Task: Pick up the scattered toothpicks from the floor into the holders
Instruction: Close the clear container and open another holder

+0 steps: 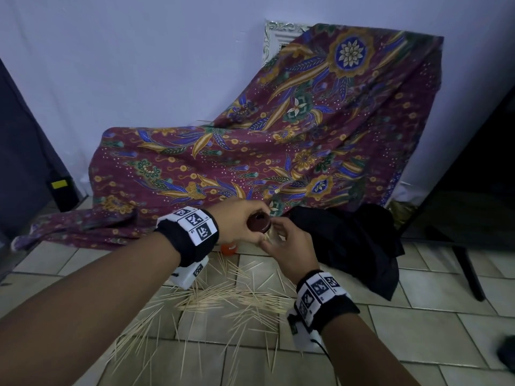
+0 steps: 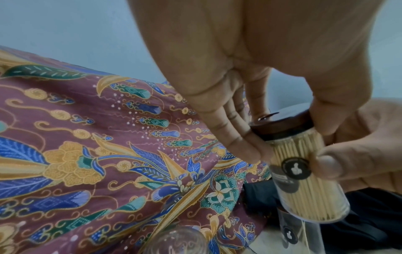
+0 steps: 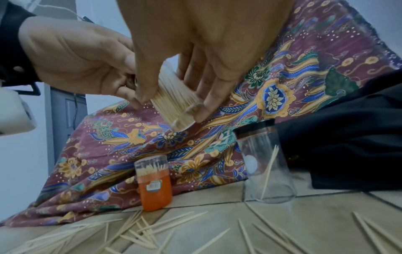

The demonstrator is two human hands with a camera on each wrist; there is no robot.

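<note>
Centre frame: left hand [image 1: 242, 218] clasping lid [image 2: 280, 127], right hand [image 1: 289, 246] gripping full toothpick jar [image 2: 304, 180], above scattered toothpicks [image 1: 237, 299].

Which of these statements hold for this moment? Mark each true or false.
1. Both hands hold one clear holder packed with toothpicks. True.
2. The left hand touches its dark brown lid. True.
3. The orange plastic holder lies tipped over. False: it stands upright on the tiled floor.
4. The clear glass jar with black lid on the floor is full. False: only a toothpick or two inside.
5. No loose toothpicks remain on the floor. False: many remain.
</note>
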